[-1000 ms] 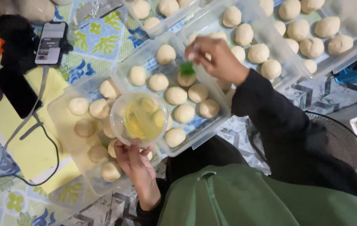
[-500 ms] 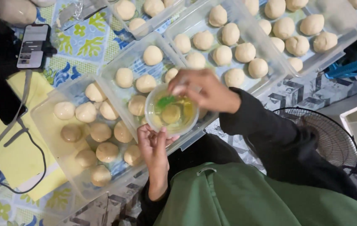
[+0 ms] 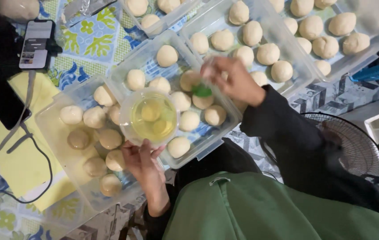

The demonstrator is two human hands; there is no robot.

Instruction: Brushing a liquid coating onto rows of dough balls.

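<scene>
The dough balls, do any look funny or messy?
Nothing is spilled. The dough balls in the tray by the left hand look darker and shinier than the pale ones elsewhere. The bowl stays level.

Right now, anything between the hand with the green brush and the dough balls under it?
Nothing visible. The right hand holds the green brush right over a dough ball in the middle clear tray, which has no lid on it. The clear bowl, in the left hand, sits off to one side.
</scene>
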